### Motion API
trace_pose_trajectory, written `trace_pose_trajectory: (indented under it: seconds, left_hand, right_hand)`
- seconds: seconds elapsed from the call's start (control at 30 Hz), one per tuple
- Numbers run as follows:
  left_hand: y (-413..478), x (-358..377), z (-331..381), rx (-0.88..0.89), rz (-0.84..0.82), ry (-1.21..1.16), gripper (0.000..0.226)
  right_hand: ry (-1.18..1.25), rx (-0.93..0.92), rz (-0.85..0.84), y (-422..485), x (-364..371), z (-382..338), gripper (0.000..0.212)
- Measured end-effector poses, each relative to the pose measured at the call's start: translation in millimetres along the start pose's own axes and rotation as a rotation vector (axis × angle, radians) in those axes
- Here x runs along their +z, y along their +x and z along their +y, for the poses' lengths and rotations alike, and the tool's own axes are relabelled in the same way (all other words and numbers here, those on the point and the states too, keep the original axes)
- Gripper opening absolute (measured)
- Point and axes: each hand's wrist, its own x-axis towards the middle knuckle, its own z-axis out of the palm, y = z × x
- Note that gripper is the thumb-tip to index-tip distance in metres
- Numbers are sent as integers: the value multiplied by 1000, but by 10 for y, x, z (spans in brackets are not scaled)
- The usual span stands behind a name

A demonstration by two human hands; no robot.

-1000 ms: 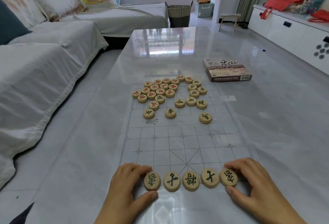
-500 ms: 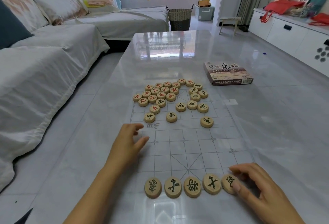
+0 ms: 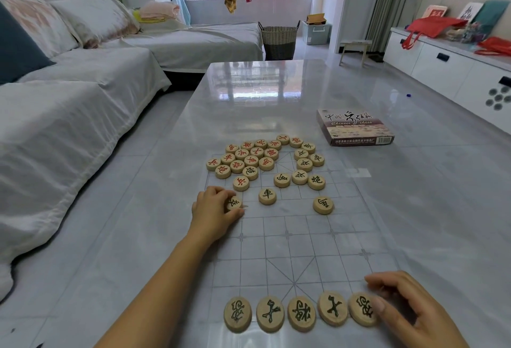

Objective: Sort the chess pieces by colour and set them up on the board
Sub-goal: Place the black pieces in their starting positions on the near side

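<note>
A clear chess board sheet (image 3: 301,239) lies on the grey table. Several round wooden pieces with black characters (image 3: 301,314) stand in a row along its near edge. My right hand (image 3: 409,306) rests beside that row, its thumb touching the rightmost piece (image 3: 359,309). My left hand (image 3: 214,210) reaches to the board's left side, and its fingers close around a black-lettered piece (image 3: 234,203). Farther off, a cluster of red-lettered pieces (image 3: 249,156) sits at the left and loose black-lettered pieces (image 3: 305,165) at the right.
The chess box (image 3: 355,127) lies on the table at the far right. A covered sofa (image 3: 69,104) runs along the left. A white cabinet (image 3: 453,71) stands at the right, and a woven basket (image 3: 279,39) beyond the table's far end.
My left hand left the near row, reached forward across the board's left side and closed on a black-lettered piece. My right hand stayed by the row's right end.
</note>
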Motion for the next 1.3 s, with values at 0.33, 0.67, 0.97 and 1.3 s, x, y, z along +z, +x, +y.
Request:
trace_pose_trajectory:
  seconds: [0.33,0.67,0.97,1.3]
  left_hand:
    - [-389,-49,-214,210,11,-190,59]
    - [-373,-44,-237,213,37,-195,50]
    - [-362,-38,-250,214,49,-208,44]
    - [-381,-32,-232,213,50,-206,40]
  right_hand:
    - [39,51,-53,573,-141,-206,10]
    - [-506,-236,-190,2100,613,-427,49]
    - [-643,-350,-229,1912,675,-410,37]
    - [-144,122,92,1767,-6,-20,27]
